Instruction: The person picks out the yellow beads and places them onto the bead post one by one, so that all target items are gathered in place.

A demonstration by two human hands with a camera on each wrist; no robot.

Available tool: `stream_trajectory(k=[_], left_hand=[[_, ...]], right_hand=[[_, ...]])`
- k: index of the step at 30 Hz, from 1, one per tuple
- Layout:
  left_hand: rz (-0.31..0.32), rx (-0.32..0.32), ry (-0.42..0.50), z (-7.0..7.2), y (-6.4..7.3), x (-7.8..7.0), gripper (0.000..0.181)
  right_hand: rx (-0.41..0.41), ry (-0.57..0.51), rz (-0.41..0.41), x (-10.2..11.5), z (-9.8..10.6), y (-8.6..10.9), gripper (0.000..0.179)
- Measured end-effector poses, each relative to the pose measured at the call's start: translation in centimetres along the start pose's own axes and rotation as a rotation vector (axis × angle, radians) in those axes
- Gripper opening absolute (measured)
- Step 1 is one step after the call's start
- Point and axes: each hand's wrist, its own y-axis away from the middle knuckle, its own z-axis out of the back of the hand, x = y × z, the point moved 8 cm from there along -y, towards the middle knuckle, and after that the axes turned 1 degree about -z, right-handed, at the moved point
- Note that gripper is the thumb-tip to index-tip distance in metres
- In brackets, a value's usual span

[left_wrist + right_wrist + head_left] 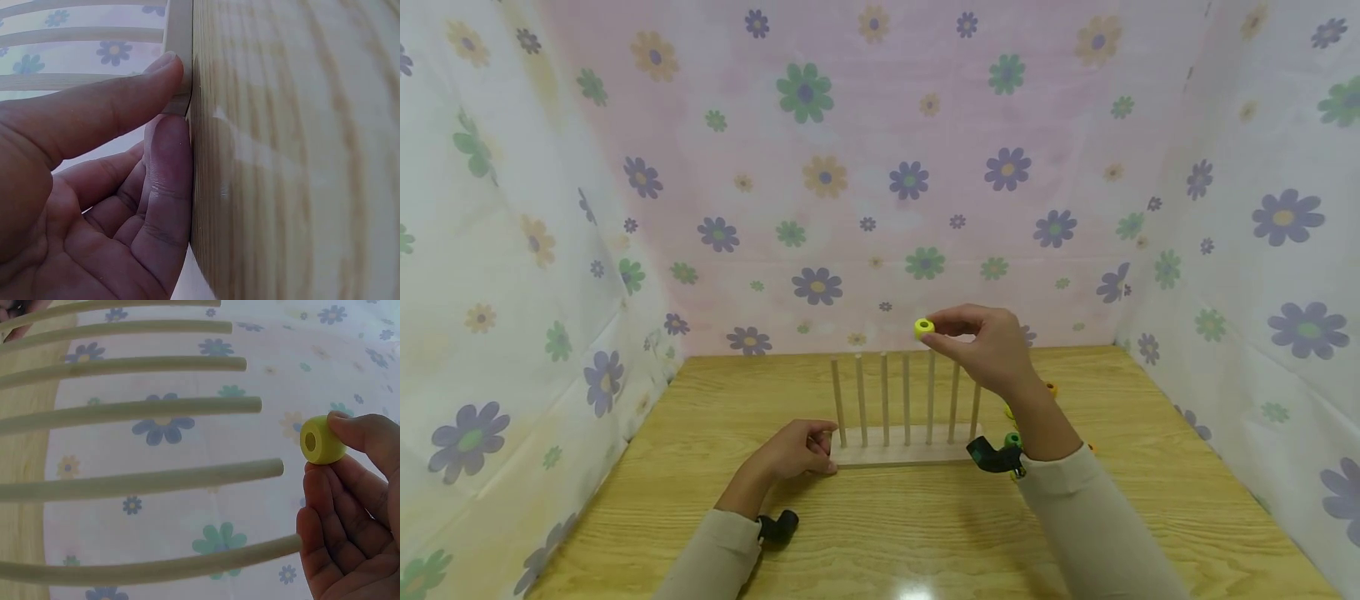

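Observation:
A yellow bead with a round hole is pinched between the thumb and fingers of my right hand. It is held above the tops of the upright pegs of a wooden peg rack. In the right wrist view the bead is apart from the peg ends, its hole facing them. My left hand grips the left end of the rack's base. The left wrist view shows the thumb and a finger at the base's corner, low against the table.
Right of the rack, partly hidden by my right forearm, lie several beads, among them a green bead and an orange bead. The wooden table is enclosed by flowered cloth behind and at both sides.

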Motion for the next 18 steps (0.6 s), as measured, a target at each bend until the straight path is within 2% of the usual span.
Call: stream_trajectory(k=[13,18], left_hand=[[0.017,-0.016,-0.006,0.1,0.2,0.1,0.077],[0.016,-0.026,-0.044,0.2,0.0,0.1,0.072]], right_hand=[[0.067,-0.05,-0.007,1.3,-2.8,-0.5,0.022],[0.077,-0.04,0.037,1.9,-3.7,-0.5,0.023]])
